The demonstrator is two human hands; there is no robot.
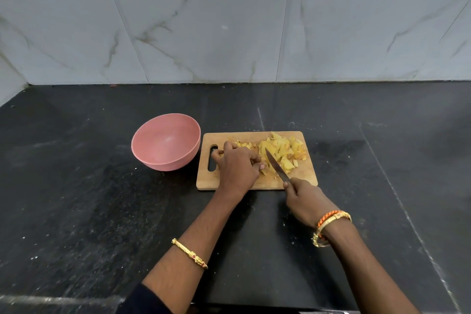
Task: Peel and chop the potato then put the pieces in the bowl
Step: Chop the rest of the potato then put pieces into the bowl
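Pink bowl [165,141], tan wood board [257,182] w/ yellow potato bits [279,150]; black speckled worktop [102,211]; white grey-veined marble-look tiles [204,28]; gold bangles [190,253].

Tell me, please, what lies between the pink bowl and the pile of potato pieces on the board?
In the head view, the left hand lies between the pink bowl and the potato pieces, resting on the cutting board beside its handle slot.
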